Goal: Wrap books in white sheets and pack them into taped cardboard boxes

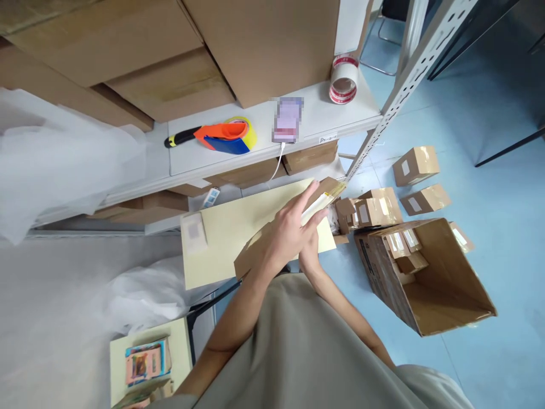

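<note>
A small cardboard box (254, 250) with a white label is tilted above the cream tabletop (230, 218), close to my body. My left hand (290, 227) lies across the box, thumb and forefinger stretched to either side of the label near its far end. Below it, my right hand (310, 253) supports the near side of the box; its fingers are mostly hidden behind the left hand. A pale square pad (195, 232) rests on the left end of the tabletop.
The shelf ahead holds a tape dispenser (225, 136), a charging phone (288, 120), a tape roll (344, 79) and large cartons (272, 45). An open carton (451, 301) with small boxes stands on the floor at right, several boxes (378, 207) beyond it. Booklets (147, 363) lie lower left.
</note>
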`<state>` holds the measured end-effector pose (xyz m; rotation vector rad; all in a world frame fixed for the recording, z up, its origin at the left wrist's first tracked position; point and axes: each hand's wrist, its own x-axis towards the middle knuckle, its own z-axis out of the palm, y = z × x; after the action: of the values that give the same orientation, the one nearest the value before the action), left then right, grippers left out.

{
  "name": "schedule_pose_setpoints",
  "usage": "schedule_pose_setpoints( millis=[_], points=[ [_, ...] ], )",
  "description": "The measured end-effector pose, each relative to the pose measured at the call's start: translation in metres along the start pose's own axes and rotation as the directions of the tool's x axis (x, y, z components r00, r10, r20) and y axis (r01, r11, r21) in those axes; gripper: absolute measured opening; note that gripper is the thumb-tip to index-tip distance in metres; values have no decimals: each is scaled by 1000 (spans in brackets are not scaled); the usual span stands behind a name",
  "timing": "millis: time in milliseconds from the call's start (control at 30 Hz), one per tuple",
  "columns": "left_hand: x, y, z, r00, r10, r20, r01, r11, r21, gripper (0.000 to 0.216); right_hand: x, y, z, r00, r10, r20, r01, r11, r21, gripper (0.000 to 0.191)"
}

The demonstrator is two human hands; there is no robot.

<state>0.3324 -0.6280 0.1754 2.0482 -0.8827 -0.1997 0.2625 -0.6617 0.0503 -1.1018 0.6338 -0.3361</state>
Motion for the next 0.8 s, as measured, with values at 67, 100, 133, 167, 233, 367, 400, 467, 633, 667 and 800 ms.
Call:
schedule_pose_setpoints(
  millis=[67,100,133,167,233,367,400,467,633,667,800],
  points=[
    [-18,-8,-21,999,-44,33,39,991,124,73,0,-2,-1,999,38,-33,-37,998,51,42],
    [-31,-14,-33,994,-90,67,76,977,197,76,0,-2,-1,997,66,-48,-62,995,77,40],
    [-46,-21,-46,984,-141,108,110,960,257,80,1,-2,-1,994,96,-54,-91,991,94,40],
    [-63,-30,-59,970,-202,134,153,939,308,84,1,-1,0,991,123,-55,-117,988,101,40],
    [-99,-50,-82,933,-335,131,264,884,386,92,3,0,3,986,162,-49,-157,982,102,42],
    [-162,-86,-106,843,-534,59,467,783,410,97,5,3,16,983,179,-31,-176,981,77,43],
    [-172,-93,-107,833,-552,33,500,777,382,90,5,3,20,984,178,-23,-176,982,67,43],
    [-185,-103,-105,831,-555,-27,536,787,305,67,4,4,30,985,171,12,-171,985,35,45],
    [-191,-129,-110,833,-509,-217,543,826,149,45,16,10,43,984,110,140,-95,990,-109,54],
    [-192,-136,-116,825,-509,-244,548,827,127,45,23,12,40,984,84,157,-62,988,-144,57],
    [-205,-168,-152,789,-555,-263,585,810,44,47,66,13,12,997,-80,20,82,950,-302,74]
  ],
)
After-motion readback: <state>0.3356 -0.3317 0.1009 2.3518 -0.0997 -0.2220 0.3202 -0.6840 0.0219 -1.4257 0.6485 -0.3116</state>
